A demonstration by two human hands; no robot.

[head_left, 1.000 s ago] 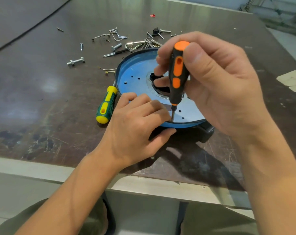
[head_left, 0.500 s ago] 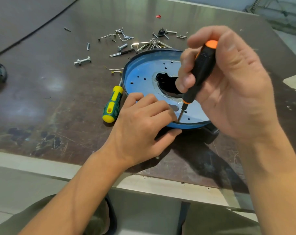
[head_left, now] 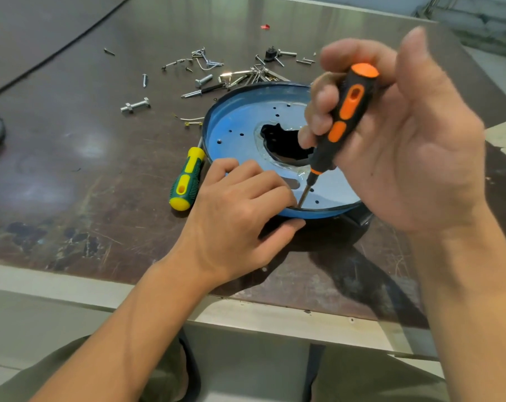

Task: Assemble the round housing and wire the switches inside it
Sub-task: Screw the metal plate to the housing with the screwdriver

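Note:
The round blue housing plate [head_left: 240, 132] lies flat on the dark table, with a dark cut-out in its middle and several small holes. My left hand [head_left: 240, 210] grips its near rim, fingers curled on top and thumb under the edge. My right hand [head_left: 414, 158] holds an orange-and-black screwdriver [head_left: 347, 111], tilted with its handle up and to the right. The tip is down on the plate's near edge, right against my left fingertips. Whatever sits under the tip is hidden by those fingers.
A green-and-yellow screwdriver [head_left: 188, 178] lies just left of the plate. Loose screws, bolts and clips [head_left: 217, 74] are scattered behind it, with a larger bolt [head_left: 135, 105] further left. A black part [head_left: 362, 219] pokes out under the plate's right side. The table edge [head_left: 72, 280] runs close to me.
My right hand has tilted the screwdriver from upright to leaning right, and the tip stays at the plate's near edge. My left hand has kept its hold on the rim.

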